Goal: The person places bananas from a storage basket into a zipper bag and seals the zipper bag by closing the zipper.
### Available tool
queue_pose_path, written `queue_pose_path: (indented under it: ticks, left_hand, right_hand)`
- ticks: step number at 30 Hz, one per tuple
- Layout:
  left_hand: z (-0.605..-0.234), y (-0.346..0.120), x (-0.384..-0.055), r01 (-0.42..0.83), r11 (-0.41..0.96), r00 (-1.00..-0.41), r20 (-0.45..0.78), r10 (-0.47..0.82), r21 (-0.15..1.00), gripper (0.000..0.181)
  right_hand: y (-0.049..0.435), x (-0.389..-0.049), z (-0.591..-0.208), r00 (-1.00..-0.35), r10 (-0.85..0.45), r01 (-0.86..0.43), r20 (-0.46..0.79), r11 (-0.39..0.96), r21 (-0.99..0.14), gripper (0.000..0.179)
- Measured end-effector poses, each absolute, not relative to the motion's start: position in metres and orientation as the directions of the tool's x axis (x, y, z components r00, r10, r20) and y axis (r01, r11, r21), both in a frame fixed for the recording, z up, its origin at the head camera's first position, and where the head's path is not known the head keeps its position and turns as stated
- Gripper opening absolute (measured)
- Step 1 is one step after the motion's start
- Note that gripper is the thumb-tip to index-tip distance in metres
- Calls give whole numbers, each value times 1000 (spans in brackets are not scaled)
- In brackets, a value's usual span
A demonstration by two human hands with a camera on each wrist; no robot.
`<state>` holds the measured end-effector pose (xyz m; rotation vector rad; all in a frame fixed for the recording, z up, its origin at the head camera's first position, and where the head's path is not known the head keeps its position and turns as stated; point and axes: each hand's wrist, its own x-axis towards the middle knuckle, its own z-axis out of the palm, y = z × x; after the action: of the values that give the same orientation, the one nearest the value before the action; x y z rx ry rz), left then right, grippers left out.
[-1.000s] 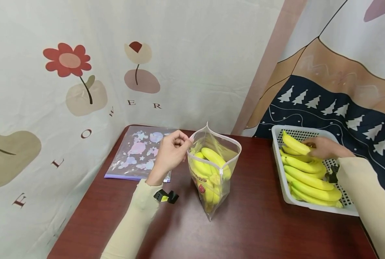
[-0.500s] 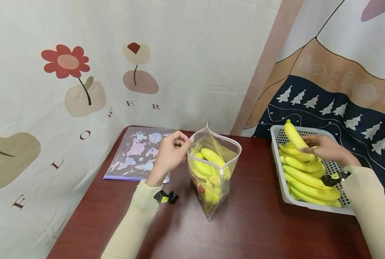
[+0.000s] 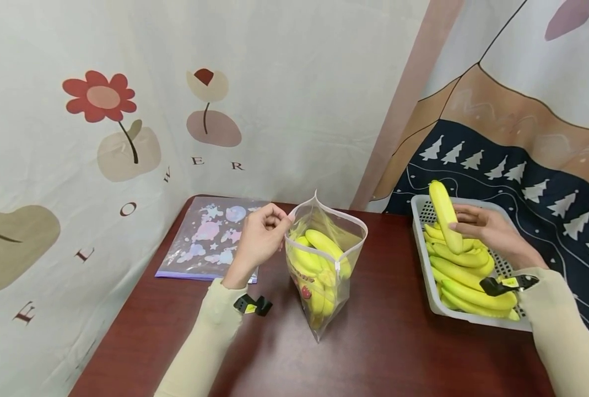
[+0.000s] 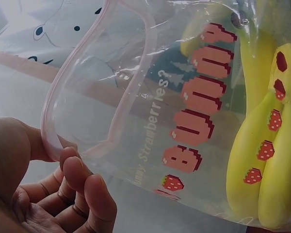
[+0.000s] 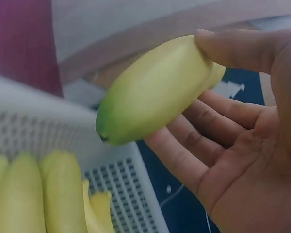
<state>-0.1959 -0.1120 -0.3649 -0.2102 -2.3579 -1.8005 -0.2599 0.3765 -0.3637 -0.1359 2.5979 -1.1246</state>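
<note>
One long yellow banana [image 3: 444, 215] sat pinched in my right hand [image 3: 492, 230], left hand [image 3: 261, 236] pinching a clear plastic bag [image 4: 189, 111], probably so it gaped.

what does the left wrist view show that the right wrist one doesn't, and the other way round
Only the left wrist view shows the left hand pinching the clear bag's pink rim. Only the right wrist view shows the right hand holding a banana near the basket. Both show yellow bananas, in the bag or the basket.
</note>
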Motion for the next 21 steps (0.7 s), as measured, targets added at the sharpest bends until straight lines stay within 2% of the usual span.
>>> queue_pose_path:
  ticks: [3,7,12,15,21]
  left_hand:
    - [-364,-111,-196,198,270,-979,202,12,942,14]
    - [-362,-111,-195,196,269,-980,201,10,943,15]
    - [-365,-112,-195,210,252,-976,216,5,945,17]
    - [-367,-113,-195,221,240,-974,225,8,945,19]
    - [-364,-112,-195,224,246,-973,229,7,943,18]
  right_hand:
    - [369,-254,-362,-953,-236,15,-192,594,-805,79]
    - [356,-248,-358,-948,-298,-12,-115,393,-919,74]
    - [337,-240,-353,-922,-386,-34,-39,180,-983,59]
    - [326,-236,-348,-904,-427,-34,-30,141,-989,55]
    - [303,-229,-332,-884,-463,4,-71,143,-990,59]
